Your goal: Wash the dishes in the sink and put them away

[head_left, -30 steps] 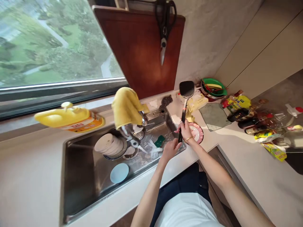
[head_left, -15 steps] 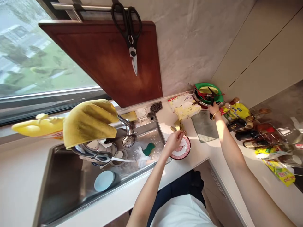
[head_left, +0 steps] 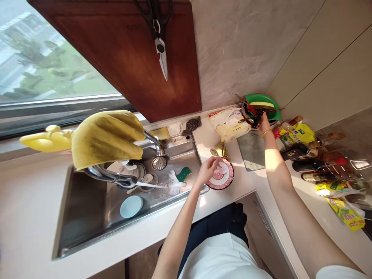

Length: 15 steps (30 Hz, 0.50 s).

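Observation:
My left hand (head_left: 208, 171) is over the left rim of a red-and-white patterned plate (head_left: 222, 182) on the counter; its fingers are curled together, and anything in them is hidden. Just beyond the plate lie a spoon (head_left: 214, 152) and a small gold-coloured item (head_left: 223, 151). My right hand (head_left: 264, 124) reaches to the back corner, closed around a black-handled utensil (head_left: 257, 118) whose kind I cannot make out. It is at a green-rimmed basin (head_left: 274, 101) containing utensils and red-handled pieces.
Water runs from the tap (head_left: 124, 181), draped with a yellow cloth (head_left: 107, 139), into the sink (head_left: 81, 217). A light blue bowl (head_left: 131, 206), dishes and a green sponge (head_left: 183, 174) are in it. Tissue packs (head_left: 232, 130) and a grey mat (head_left: 252, 151) lie between my hands; bottles (head_left: 308, 166) stand right.
My left hand has drawn back left, off the plate's middle and away from the spoon. My right hand stays at the basin, where the black handle now shows more clearly. The view has shifted slightly.

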Each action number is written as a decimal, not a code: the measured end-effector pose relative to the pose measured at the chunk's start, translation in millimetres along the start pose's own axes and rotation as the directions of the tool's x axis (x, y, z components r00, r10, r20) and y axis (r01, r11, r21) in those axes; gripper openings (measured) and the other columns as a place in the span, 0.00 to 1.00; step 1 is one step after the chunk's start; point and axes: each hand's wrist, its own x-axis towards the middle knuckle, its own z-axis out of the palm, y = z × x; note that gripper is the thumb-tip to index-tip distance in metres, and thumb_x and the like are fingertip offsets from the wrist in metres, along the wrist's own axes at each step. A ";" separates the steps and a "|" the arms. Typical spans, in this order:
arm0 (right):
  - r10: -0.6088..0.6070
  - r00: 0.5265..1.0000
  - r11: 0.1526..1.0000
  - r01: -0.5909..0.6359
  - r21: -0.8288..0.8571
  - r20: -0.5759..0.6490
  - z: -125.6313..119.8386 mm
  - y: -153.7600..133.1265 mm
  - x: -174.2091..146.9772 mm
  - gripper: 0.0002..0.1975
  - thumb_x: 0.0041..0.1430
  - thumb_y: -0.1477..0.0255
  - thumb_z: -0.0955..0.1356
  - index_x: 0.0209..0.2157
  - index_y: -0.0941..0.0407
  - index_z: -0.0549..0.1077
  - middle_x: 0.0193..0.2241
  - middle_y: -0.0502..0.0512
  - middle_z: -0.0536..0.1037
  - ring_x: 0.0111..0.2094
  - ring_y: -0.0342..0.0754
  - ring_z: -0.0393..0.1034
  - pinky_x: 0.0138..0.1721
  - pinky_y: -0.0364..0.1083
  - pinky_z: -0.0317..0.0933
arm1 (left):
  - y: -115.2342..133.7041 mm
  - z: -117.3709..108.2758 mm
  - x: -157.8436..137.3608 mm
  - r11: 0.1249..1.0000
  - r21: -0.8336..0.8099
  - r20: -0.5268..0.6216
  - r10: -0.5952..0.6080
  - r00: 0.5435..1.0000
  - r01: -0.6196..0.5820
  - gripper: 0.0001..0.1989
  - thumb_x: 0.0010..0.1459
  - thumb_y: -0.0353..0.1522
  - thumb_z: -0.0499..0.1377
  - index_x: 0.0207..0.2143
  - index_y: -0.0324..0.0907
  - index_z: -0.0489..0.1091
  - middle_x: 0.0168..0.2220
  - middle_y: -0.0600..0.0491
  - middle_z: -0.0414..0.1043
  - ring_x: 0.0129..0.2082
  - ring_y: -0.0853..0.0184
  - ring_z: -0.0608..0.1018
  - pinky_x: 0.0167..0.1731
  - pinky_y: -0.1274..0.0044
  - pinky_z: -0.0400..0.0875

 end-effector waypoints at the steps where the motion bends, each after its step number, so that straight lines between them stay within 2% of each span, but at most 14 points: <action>1: 0.004 0.999 0.999 -0.005 0.034 0.039 1.3 -0.2 -4.4 0.26 0.67 0.49 0.57 0.39 0.57 0.71 0.33 0.55 0.76 0.37 0.47 0.73 0.36 0.46 0.71 | -0.5 1.2 0.0 0.999 -0.036 0.002 -0.012 1.000 0.012 0.18 0.61 0.45 0.56 0.40 0.40 0.74 0.37 0.49 0.78 0.35 0.64 0.78 0.37 0.76 0.72; 4: 0.036 0.991 0.991 -0.053 0.126 0.132 0.7 7.5 -23.5 0.24 0.67 0.51 0.58 0.43 0.56 0.72 0.40 0.57 0.76 0.42 0.46 0.74 0.38 0.44 0.69 | -7.2 -3.7 -2.8 0.991 -0.119 -0.035 -0.069 0.997 0.064 0.19 0.60 0.46 0.58 0.40 0.39 0.75 0.36 0.48 0.78 0.35 0.65 0.78 0.36 0.76 0.72; 6: 0.048 0.990 0.982 -0.072 0.174 0.136 -0.3 17.1 -37.4 0.19 0.66 0.55 0.61 0.47 0.54 0.71 0.44 0.56 0.76 0.42 0.45 0.75 0.40 0.44 0.69 | -16.9 -15.0 -7.9 0.982 -0.165 -0.081 -0.110 0.991 0.096 0.20 0.58 0.47 0.59 0.40 0.39 0.75 0.34 0.48 0.78 0.33 0.65 0.78 0.33 0.77 0.71; 8: 0.032 0.998 0.971 -0.045 0.233 0.056 2.3 29.2 -51.9 0.17 0.63 0.61 0.64 0.51 0.52 0.69 0.47 0.55 0.76 0.43 0.44 0.75 0.41 0.44 0.69 | -30.6 -31.3 -16.4 0.969 -0.215 -0.136 -0.154 0.979 0.123 0.20 0.57 0.47 0.60 0.39 0.39 0.75 0.33 0.49 0.78 0.32 0.66 0.77 0.32 0.78 0.69; 10: -0.011 0.997 0.973 0.028 0.231 -0.074 10.9 44.1 -69.5 0.19 0.61 0.66 0.64 0.53 0.53 0.68 0.47 0.55 0.77 0.41 0.43 0.76 0.41 0.43 0.69 | -47.8 -50.2 -28.4 0.950 -0.267 -0.204 -0.218 0.954 0.160 0.20 0.55 0.47 0.61 0.39 0.40 0.76 0.33 0.49 0.78 0.31 0.67 0.77 0.31 0.78 0.69; 12: -0.057 0.992 0.994 0.067 0.085 -0.115 25.6 62.5 -91.0 0.19 0.59 0.67 0.63 0.51 0.57 0.70 0.43 0.57 0.78 0.38 0.45 0.76 0.41 0.44 0.69 | -67.3 -69.5 -43.3 0.921 -0.332 -0.276 -0.303 0.912 0.205 0.20 0.53 0.47 0.63 0.38 0.40 0.75 0.34 0.49 0.78 0.30 0.69 0.76 0.31 0.79 0.69; 13: -0.068 0.995 0.997 0.065 -0.035 -0.069 34.5 72.6 -102.5 0.17 0.58 0.67 0.64 0.48 0.58 0.72 0.40 0.58 0.79 0.37 0.46 0.75 0.40 0.46 0.69 | -77.2 -79.0 -51.4 0.901 -0.372 -0.311 -0.349 0.884 0.225 0.21 0.51 0.48 0.64 0.37 0.40 0.75 0.34 0.50 0.78 0.29 0.70 0.76 0.30 0.79 0.69; 15: -0.037 0.992 0.952 0.072 -0.298 0.120 53.5 92.7 -123.4 0.14 0.54 0.65 0.67 0.40 0.58 0.75 0.36 0.59 0.80 0.37 0.50 0.75 0.41 0.48 0.69 | -96.0 -97.2 -67.7 0.861 -0.445 -0.372 -0.430 0.823 0.249 0.22 0.48 0.48 0.65 0.37 0.40 0.74 0.33 0.50 0.78 0.27 0.72 0.75 0.28 0.80 0.68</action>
